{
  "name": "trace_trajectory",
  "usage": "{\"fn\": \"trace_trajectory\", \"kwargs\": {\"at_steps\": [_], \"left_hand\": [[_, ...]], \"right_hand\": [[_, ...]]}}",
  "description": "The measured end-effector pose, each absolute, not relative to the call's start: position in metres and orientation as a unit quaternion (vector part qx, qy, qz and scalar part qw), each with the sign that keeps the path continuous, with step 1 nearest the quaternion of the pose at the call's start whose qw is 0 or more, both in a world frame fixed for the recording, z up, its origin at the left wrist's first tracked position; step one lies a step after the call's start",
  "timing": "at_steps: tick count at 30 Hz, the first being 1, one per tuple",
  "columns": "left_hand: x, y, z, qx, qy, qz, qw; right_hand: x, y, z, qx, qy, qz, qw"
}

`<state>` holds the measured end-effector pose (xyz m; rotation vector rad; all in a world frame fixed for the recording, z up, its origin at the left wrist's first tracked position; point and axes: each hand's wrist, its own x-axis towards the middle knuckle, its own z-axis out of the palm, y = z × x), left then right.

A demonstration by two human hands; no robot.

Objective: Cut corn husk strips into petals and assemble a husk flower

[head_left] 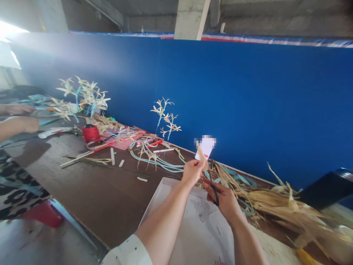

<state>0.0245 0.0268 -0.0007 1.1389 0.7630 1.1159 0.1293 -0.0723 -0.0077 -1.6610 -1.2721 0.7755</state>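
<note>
Black scissors (216, 200), gripped in our right hand (225, 202) | husk strip (202, 152), pinched in our left hand (193, 171) near the scissors; whether they touch, we cannot tell | tray (198, 239), white, on the table (118, 198), beneath our forearms (168, 217) | cord (176, 170), pale blue, looped, left | husk pile (271, 202), right | flowers (171, 127), before the blue wall (261, 110)

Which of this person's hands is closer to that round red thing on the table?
Left. The left hand, pinching a pale piece, is right of the round red thing; the right hand, holding scissors, is farther right.
</note>
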Motion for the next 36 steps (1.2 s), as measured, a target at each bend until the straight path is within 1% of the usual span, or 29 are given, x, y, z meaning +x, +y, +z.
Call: {"fn": "trace_trajectory", "kwargs": {"at_steps": [6, 17, 26, 30, 36], "left_hand": [[0.023, 0.028, 0.001, 0.492, 0.352, 0.478, 0.637], [0.017, 0.027, 0.006, 0.510, 0.359, 0.470, 0.625], [0.017, 0.030, 0.004, 0.503, 0.363, 0.462, 0.634], [0.016, 0.031, 0.002, 0.543, 0.357, 0.440, 0.619], [0.017, 0.033, -0.006, 0.609, 0.345, 0.415, 0.581]], "right_hand": [[0.132, -0.071, -0.014, -0.669, -0.516, 0.317, 0.432], [0.130, -0.073, -0.009, -0.687, -0.519, 0.307, 0.406], [0.128, -0.073, -0.008, -0.677, -0.525, 0.310, 0.413], [0.129, -0.073, -0.009, -0.681, -0.516, 0.318, 0.411], [0.132, -0.073, -0.012, -0.675, -0.503, 0.318, 0.437]]}}
